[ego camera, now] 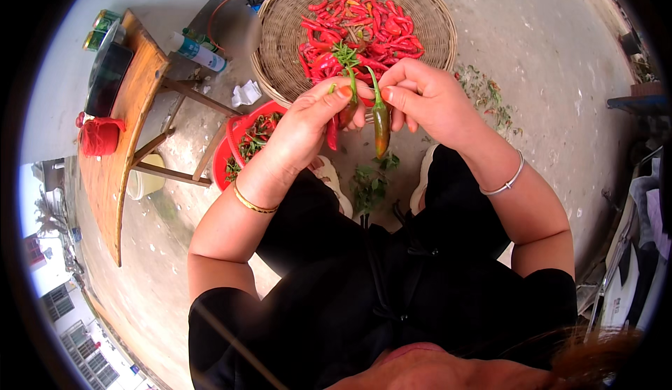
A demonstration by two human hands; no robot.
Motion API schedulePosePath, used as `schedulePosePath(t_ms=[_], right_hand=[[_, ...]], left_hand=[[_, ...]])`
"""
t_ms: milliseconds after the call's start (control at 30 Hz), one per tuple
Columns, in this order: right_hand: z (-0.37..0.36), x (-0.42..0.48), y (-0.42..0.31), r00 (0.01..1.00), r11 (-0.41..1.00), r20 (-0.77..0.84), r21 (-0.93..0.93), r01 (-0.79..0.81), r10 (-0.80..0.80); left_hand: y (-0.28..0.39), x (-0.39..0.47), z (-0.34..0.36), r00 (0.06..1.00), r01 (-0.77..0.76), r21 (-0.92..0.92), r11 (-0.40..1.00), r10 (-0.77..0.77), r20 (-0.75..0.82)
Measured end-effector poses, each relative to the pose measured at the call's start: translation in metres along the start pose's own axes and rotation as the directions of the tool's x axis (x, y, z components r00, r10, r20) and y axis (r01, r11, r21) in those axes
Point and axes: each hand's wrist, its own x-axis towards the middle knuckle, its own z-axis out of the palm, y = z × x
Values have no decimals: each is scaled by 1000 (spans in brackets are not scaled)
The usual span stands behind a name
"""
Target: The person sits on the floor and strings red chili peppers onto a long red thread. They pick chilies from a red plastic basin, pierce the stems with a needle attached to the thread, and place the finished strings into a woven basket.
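Note:
My left hand (315,112) pinches a small bunch of chili peppers by their stems, among them a red chili pepper (332,132) and a darker reddish one. Close beside it, my right hand (425,99) has thumb and fingers closed at the stem end of a green-brown chili pepper (381,127) that hangs tip down between the hands. What looks like a thin thread or needle runs between the fingertips; it is too fine to tell. Beyond both hands, a wide round wicker basket (278,43) holds many red chili peppers (367,28).
Left of the basket stands a red plastic bucket (219,162) with chilies and green stems. A wooden table (139,80) carries red string (100,135). A spray can (202,54) and crumpled tissue (246,93) lie on the floor. Leafy scraps (370,185) lie between my feet.

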Motion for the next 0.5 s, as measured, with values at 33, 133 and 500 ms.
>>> schedulePosePath(t_ms=[33,133,500], right_hand=[[0,0,0,1000,1000,-7,0,1,-1],[-1,1,3,1000,1000,-8,1,0,0],[2,-1,0,1000,1000,-8,-19,-14,14]], left_hand=[[0,0,0,1000,0,3,1000,0,-2],[1,0,1,1000,3,25,1000,-3,3],[-3,-2,0,997,-3,184,983,17,-73]])
